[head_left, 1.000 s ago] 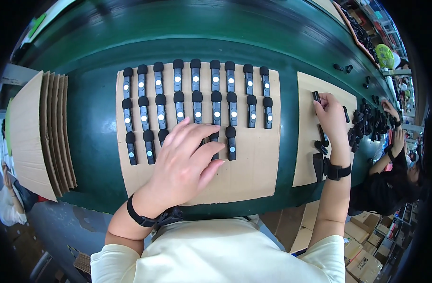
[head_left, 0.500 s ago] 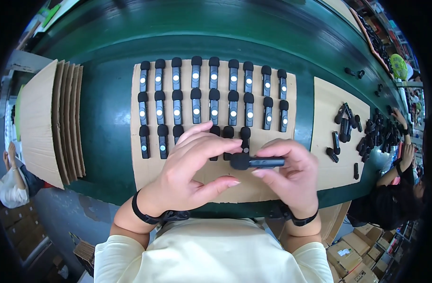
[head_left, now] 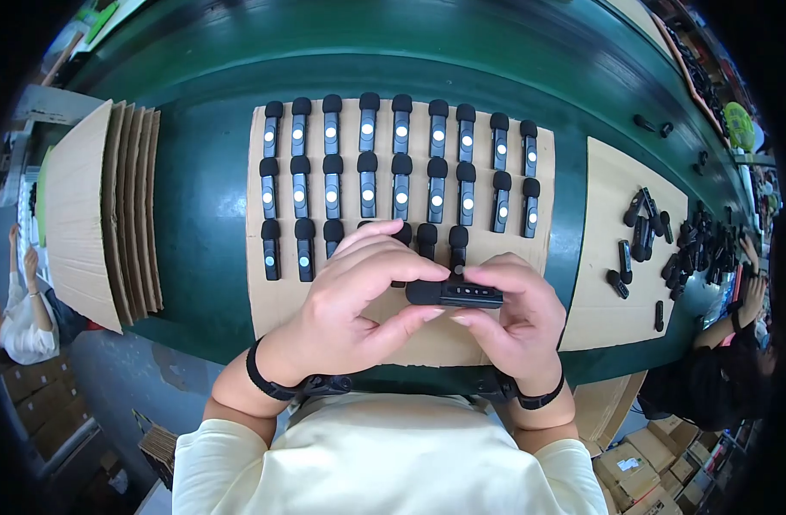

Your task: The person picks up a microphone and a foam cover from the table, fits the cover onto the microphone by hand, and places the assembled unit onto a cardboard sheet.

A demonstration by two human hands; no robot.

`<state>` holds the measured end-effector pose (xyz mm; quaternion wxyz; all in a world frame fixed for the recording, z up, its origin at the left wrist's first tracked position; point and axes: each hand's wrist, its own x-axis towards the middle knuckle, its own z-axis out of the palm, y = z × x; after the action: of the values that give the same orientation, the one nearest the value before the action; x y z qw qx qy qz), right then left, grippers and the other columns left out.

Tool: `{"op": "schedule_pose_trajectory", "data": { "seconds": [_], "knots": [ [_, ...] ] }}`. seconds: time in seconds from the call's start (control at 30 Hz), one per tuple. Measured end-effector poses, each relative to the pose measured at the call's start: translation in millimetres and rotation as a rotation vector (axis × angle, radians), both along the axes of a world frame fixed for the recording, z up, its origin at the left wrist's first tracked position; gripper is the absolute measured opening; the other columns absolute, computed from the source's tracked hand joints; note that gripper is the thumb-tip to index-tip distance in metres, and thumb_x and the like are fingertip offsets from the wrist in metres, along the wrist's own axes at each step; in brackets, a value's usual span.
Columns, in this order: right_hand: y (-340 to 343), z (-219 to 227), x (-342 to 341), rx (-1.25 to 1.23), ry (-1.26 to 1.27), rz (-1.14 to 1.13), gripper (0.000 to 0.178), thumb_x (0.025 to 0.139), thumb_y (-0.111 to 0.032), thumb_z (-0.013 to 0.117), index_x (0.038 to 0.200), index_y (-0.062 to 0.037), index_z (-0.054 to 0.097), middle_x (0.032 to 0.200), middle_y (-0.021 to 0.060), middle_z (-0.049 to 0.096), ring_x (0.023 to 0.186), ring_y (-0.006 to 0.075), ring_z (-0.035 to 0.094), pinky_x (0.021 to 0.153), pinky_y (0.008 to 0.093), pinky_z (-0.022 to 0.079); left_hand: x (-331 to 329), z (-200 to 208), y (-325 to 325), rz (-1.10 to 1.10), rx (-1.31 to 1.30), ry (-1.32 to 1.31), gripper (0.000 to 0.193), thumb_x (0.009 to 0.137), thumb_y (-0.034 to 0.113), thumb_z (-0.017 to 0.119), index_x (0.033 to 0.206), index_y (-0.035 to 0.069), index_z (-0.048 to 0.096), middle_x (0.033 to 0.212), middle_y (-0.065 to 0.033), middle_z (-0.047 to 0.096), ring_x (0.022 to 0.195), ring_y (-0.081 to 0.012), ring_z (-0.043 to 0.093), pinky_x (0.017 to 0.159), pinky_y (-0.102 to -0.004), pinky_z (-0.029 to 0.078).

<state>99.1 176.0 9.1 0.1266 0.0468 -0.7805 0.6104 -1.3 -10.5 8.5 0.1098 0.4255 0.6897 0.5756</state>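
Both my hands hold one small black clip-on wireless microphone (head_left: 470, 296) level above the cardboard sheet (head_left: 358, 335). Thumb and index finger of my left hand (head_left: 341, 296) pinch it near its round foam windscreen (head_left: 421, 293). My right hand (head_left: 526, 322) grips the slim body at its other end, where a row of small marks faces up. Beyond my hands, similar microphones (head_left: 400, 189) with foam tops lie in neat rows on the sheet, most with a round white dot. My left fingers hide part of the nearest row.
On the right, another cardboard sheet (head_left: 582, 300) carries loose microphones (head_left: 642, 236), beside a larger heap (head_left: 697, 249). Upright cardboard sheets (head_left: 84, 223) stand at the left of the green table (head_left: 195, 197). A person in black (head_left: 693, 378) reaches in at right; another person (head_left: 32, 318) is at far left.
My left thumb and finger have closed on the microphone's foam end, where before only the right hand held it. The microphone has turned, bringing the side with small marks into view.
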Motion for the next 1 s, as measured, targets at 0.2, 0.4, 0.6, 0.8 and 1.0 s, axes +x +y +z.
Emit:
{"op": "schedule_pose_trajectory", "data": {
  "seconds": [0.2,0.4,0.6,0.8,1.0],
  "knots": [
    [2.7,-2.1,2.4,-0.066,0.016,-0.051,0.03,0.076,0.002,0.074,0.104,0.0022,0.064,0.094,0.0134,0.066,0.08,0.0228,0.064,0.072,0.0297,0.051,-1.7,0.5,2.7,0.002,-0.011,0.057,0.028,0.073,0.008,0.078,0.099,0.003,0.067,0.089,-0.0084,0.067,0.082,-0.0223,0.063,0.1,-0.0516,0.039],
    [3.7,-1.4,2.2,0.003,0.037,0.006,0.03,0.076,0.002,0.074,0.105,0.002,0.064,0.094,0.014,0.066,0.08,0.0234,0.064,0.072,0.0297,0.051,-0.9,0.3,2.5,0.0,0.0,0.074,0.028,0.072,0.006,0.077,0.098,0.004,0.067,0.085,-0.007,0.064,0.08,-0.0223,0.061,0.099,-0.0507,0.04],
    [3.4,-0.9,1.7,0.009,0.062,0.012,0.029,0.076,0.002,0.074,0.104,0.0019,0.064,0.093,0.0141,0.067,0.08,0.0235,0.065,0.071,0.0294,0.051,-0.4,-0.6,2.6,0.006,0.015,0.08,0.029,0.07,0.005,0.077,0.097,0.006,0.067,0.083,-0.0065,0.063,0.08,-0.0233,0.061,0.097,-0.049,0.041],
    [3.1,-1.1,0.9,0.01,0.068,0.012,0.029,0.076,0.002,0.074,0.104,0.0016,0.064,0.093,0.0144,0.067,0.081,0.0236,0.065,0.071,0.0292,0.051,-0.5,-0.2,2.1,0.001,0.009,0.075,0.029,0.07,0.005,0.076,0.097,0.006,0.066,0.084,-0.0073,0.064,0.081,-0.0239,0.062,0.098,-0.0488,0.041],
    [5.8,-1.2,-1.6,0.077,0.135,0.054,0.028,0.077,0.003,0.073,0.104,0.0013,0.065,0.097,0.0149,0.065,0.081,0.0237,0.064,0.071,0.0298,0.051,1.9,2.1,5.9,-0.022,-0.006,-0.007,0.027,0.072,0.007,0.077,0.097,0.006,0.066,0.087,-0.0078,0.065,0.083,-0.0252,0.063,0.098,-0.0479,0.041]
  ]
}}
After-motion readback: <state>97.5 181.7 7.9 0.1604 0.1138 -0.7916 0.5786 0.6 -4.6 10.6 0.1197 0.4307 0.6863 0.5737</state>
